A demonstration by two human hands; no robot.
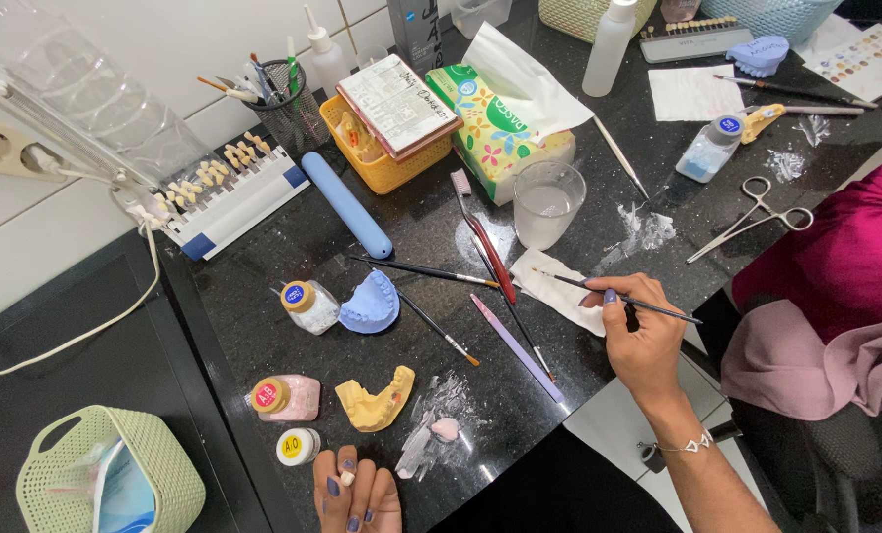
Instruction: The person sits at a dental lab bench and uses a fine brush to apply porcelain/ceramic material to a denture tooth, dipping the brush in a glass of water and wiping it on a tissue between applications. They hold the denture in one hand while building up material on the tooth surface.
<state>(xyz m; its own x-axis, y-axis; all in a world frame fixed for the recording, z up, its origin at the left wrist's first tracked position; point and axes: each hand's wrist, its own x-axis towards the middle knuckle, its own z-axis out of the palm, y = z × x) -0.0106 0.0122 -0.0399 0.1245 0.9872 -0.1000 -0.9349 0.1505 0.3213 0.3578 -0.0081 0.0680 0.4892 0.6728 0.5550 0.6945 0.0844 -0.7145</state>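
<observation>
- L hand [356, 494], bottom centre, partly cut off by frame edge; fingers curled round a tiny whitish piece [347, 478], hard to make out.
- R hand [640, 336], centre-right, pinches a thin brush [618, 296], tip over white tissue [559, 288].
- Clear cup [548, 202] upper centre: cloudy water.
- Yellow basket [382, 163]: small tools, flat box on top.
- Jars lower left: pink one [288, 398], small white one w/ yellow lid [299, 446].

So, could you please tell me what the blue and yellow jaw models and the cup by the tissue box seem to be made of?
Blue jaw model: probably dental plaster, judging by its matte, chalky, opaque surface. Yellow jaw model: likely the same, matte and slightly rough-edged. Cup: clear, slightly cloudy, possibly plastic; glass cannot be ruled out.
</observation>
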